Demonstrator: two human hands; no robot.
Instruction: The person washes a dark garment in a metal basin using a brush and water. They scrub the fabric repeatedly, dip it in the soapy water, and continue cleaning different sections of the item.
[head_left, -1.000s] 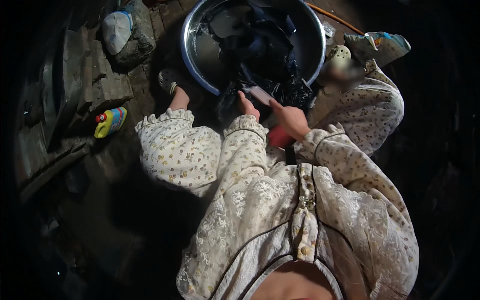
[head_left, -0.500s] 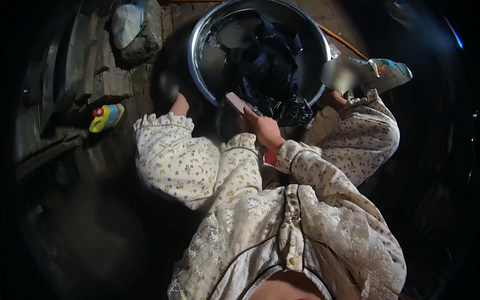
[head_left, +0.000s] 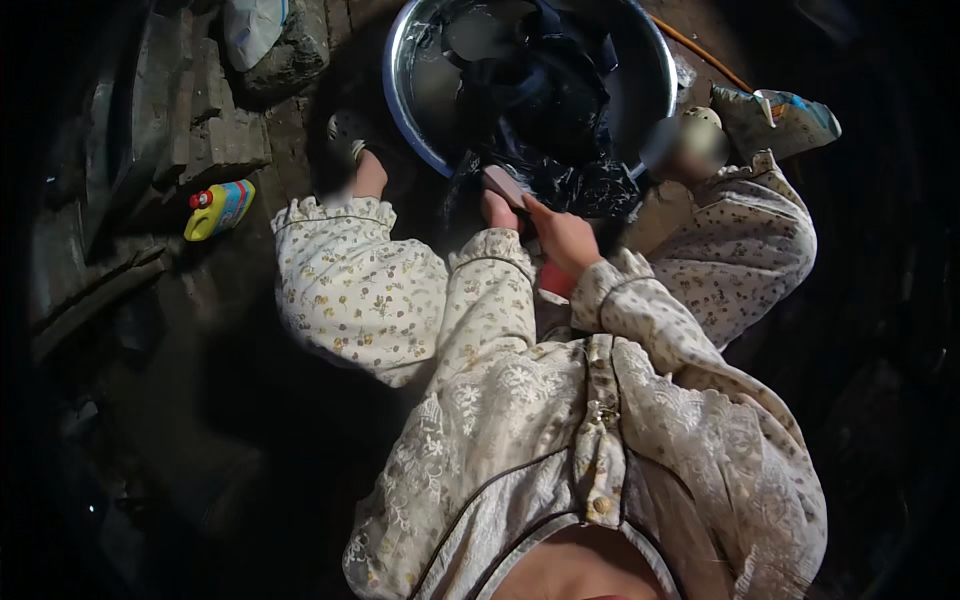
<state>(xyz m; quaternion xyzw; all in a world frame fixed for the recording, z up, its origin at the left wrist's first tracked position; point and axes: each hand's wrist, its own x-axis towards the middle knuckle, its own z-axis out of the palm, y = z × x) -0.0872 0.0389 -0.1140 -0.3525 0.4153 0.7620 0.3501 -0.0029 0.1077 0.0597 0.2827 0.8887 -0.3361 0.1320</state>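
A pale pink, block-like brush [head_left: 505, 186] sits in my right hand [head_left: 563, 235], whose fingers are closed round its near end. It rests against soapy, wet black cloth [head_left: 570, 187] that hangs over the near rim of a large metal basin [head_left: 412, 128]. More dark cloth lies in the basin's water. Just under the brush, at the cloth's near edge, is my left hand [head_left: 498, 212]. Brush and cloth hide its fingers, so its grip does not show. The brush's underside is out of sight.
A yellow bottle with a red cap [head_left: 219, 210] is at the left, near stacked boards [head_left: 215, 150]. A white bag [head_left: 254, 35] rests on a stone [head_left: 290, 65]. Right of the basin lie a printed plastic packet [head_left: 785, 125] and an orange hose-like strip [head_left: 705, 53]. My knees flank the work.
The whole view has shifted, so the basin appears higher. Against the rim, the brush and my right hand have moved slightly right and nearer to me. More of my left hand shows.
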